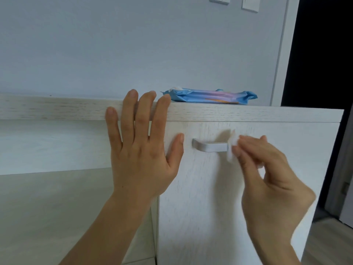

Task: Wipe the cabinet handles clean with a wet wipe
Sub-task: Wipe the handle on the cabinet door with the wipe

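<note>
your right hand [267, 169] pinches a small folded white wet wipe [232, 148] between thumb and fingertips, the fingers curled around it, and presses it against the right end of the brushed silver metal bar handle [209, 146] on the pale whitewashed wood cabinet door [210, 207]. your left hand [141, 146] lies flat and spread, fingers straight, holding nothing; its palm rests on the door's left edge and its fingertips reach over the cabinet's top board [57, 109].

the wipe looks thin, limp and damp, so it will likely bunch or slip unless you keep it folded and wrapped over the bar. the handle looks rigid and smooth, probably slick once wet; pinch it from top and bottom through the wipe. the door may swing, so your flat left hand seems useful as a brace.

a blue and pink soft plastic wipe packet [210, 96] lies on the top board, behind your left fingertips.
</note>
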